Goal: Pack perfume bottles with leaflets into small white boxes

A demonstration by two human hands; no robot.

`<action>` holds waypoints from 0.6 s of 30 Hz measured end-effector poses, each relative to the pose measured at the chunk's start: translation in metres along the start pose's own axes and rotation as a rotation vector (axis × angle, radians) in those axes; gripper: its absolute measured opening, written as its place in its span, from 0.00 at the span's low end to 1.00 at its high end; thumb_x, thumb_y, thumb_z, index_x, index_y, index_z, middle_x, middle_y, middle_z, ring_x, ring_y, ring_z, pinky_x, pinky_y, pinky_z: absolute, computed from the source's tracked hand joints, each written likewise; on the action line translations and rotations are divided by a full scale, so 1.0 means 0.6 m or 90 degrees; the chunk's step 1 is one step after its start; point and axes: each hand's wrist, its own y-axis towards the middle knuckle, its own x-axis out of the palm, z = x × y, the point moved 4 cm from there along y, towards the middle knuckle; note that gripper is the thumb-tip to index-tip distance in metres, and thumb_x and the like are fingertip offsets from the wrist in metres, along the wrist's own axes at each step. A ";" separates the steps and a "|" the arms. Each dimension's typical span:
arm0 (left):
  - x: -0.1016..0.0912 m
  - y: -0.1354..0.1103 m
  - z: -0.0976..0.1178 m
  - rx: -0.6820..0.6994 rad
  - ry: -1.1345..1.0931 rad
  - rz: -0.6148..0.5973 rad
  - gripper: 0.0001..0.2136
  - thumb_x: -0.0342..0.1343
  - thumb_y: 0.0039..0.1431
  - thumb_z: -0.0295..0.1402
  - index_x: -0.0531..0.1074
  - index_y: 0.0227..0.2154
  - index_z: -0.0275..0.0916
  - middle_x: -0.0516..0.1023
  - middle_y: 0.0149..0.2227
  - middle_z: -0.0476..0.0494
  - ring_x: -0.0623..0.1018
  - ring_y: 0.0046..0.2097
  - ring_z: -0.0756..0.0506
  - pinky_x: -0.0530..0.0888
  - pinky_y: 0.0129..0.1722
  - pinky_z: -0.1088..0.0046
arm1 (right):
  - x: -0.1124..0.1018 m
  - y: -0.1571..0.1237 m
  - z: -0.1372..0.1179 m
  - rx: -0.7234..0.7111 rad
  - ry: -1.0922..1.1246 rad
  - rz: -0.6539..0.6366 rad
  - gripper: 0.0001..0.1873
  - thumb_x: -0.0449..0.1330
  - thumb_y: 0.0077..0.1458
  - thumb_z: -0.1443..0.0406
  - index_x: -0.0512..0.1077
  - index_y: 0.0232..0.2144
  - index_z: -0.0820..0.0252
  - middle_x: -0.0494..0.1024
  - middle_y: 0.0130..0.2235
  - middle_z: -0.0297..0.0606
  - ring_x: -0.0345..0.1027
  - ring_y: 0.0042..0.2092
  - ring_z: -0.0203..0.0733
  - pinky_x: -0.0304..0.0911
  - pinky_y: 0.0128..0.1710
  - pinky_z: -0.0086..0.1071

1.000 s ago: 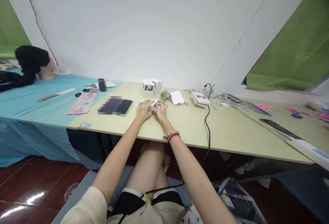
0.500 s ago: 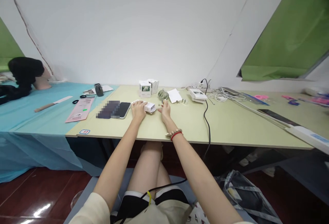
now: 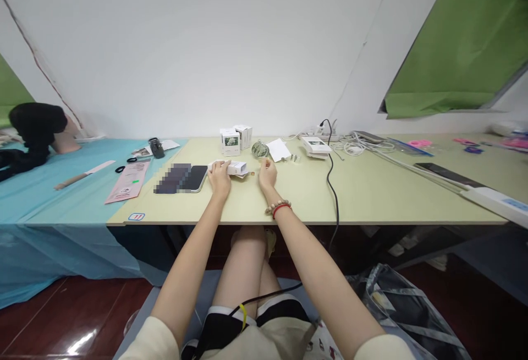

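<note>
My left hand (image 3: 220, 179) is closed over the left end of a small white box (image 3: 237, 168), which lies on its side on the pale yellow table (image 3: 297, 200). Part of the box is hidden under the fingers. To its right, my right hand (image 3: 268, 174) hovers with fingers curled together; whatever is in them is too small to tell. A tiny brownish piece (image 3: 252, 173) lies between the box and this hand. Just beyond my right fingers are a round greenish clear roll (image 3: 259, 149) and a white sheet (image 3: 279, 150).
White boxes with a flower picture (image 3: 230, 142) stand near the wall. Left of my left hand lies a phone (image 3: 199, 178). A flat white box (image 3: 315, 146) and a black cable (image 3: 330, 178) are to the right. A knife-like tool (image 3: 84, 175) rests on the blue cloth (image 3: 45, 195).
My right hand has moved slightly right, away from the white box, and its fingers have curled in. The tiny brownish piece now shows on the table. My left hand stays on the box.
</note>
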 end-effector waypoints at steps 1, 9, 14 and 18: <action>-0.003 0.000 -0.002 -0.016 -0.005 0.009 0.24 0.45 0.48 0.20 0.66 0.47 0.48 0.69 0.48 0.43 0.65 0.51 0.39 0.61 0.46 0.57 | -0.013 0.002 0.000 0.017 -0.017 0.032 0.23 0.37 0.57 0.54 0.65 0.39 0.61 0.70 0.38 0.43 0.63 0.39 0.42 0.56 0.38 0.33; -0.009 0.000 -0.012 -0.090 -0.037 0.047 0.25 0.45 0.45 0.19 0.67 0.46 0.49 0.69 0.48 0.45 0.65 0.51 0.40 0.63 0.45 0.59 | -0.055 0.007 -0.006 0.019 -0.131 0.096 0.16 0.47 0.53 0.54 0.66 0.34 0.58 0.69 0.36 0.38 0.62 0.35 0.41 0.52 0.37 0.33; -0.007 -0.001 -0.011 -0.074 -0.045 0.042 0.25 0.44 0.45 0.19 0.68 0.45 0.48 0.70 0.48 0.45 0.65 0.51 0.41 0.62 0.45 0.59 | -0.051 0.007 -0.005 0.015 -0.180 0.095 0.16 0.44 0.55 0.57 0.64 0.40 0.58 0.69 0.41 0.41 0.63 0.39 0.44 0.52 0.39 0.35; -0.008 -0.001 -0.011 -0.072 -0.044 0.044 0.25 0.44 0.45 0.18 0.68 0.45 0.48 0.70 0.48 0.45 0.66 0.51 0.41 0.62 0.45 0.60 | -0.048 0.011 0.011 0.057 -0.190 0.054 0.20 0.50 0.50 0.64 0.61 0.47 0.61 0.68 0.43 0.47 0.64 0.40 0.48 0.53 0.40 0.38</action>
